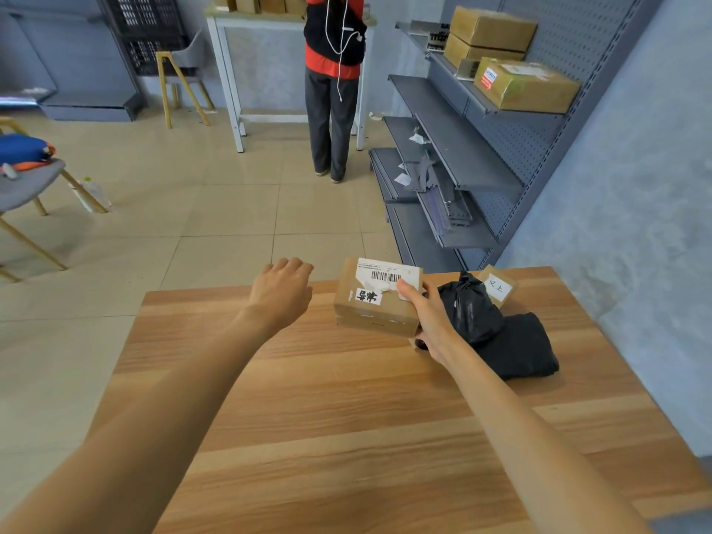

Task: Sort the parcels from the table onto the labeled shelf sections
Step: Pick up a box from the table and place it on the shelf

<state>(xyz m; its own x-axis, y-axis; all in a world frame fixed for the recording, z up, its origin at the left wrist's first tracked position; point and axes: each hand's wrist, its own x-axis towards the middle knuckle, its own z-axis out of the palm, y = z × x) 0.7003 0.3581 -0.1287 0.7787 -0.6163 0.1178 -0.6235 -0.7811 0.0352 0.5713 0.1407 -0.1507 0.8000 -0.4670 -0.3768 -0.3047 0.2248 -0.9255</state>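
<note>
Three brown cardboard boxes (501, 52) sit on the grey shelf (462, 156) at upper right, while the right hand (431, 321) grips a labelled cardboard parcel (375, 298), the left hand (283, 291) hovers loosely open, and black bags (497, 325) and a small box (499, 287) remain on the wooden bench (346, 418).

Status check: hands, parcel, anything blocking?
Right hand grips cardboard parcel at table's far edge. Left hand open, empty, beside it. Black bags right of the grip.
</note>
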